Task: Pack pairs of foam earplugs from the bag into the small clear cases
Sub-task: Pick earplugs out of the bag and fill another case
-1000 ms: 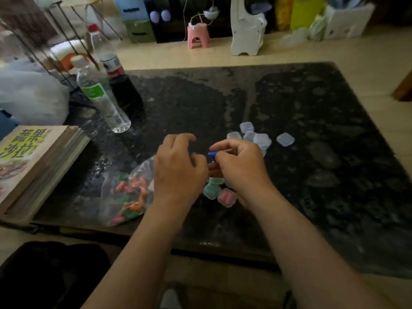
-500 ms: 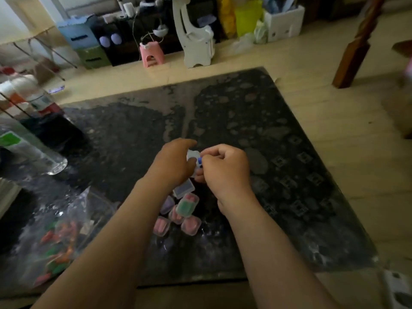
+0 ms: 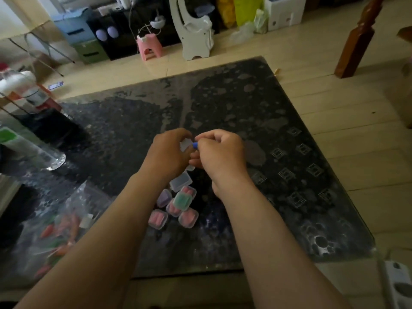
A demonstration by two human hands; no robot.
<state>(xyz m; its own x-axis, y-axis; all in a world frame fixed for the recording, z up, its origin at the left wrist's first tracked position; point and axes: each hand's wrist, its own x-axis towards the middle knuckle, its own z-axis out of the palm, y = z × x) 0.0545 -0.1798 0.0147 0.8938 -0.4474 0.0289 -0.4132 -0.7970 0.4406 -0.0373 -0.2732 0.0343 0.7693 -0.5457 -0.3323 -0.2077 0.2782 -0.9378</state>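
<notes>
left hand (image 3: 167, 155): curled round a clear case (image 3: 185, 144), we barely see it
right hand (image 3: 219, 152): pinching a blue earplug (image 3: 195, 145), only its tip shows

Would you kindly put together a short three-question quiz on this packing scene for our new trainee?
1. True or false: the right hand pinches a blue earplug.
2. Which hand holds the clear case? A: the left hand. B: the right hand.
3. Fill in: the bag of loose earplugs lies to the ___ of the filled cases.
Key: 1 true; 2 A; 3 left.
</notes>
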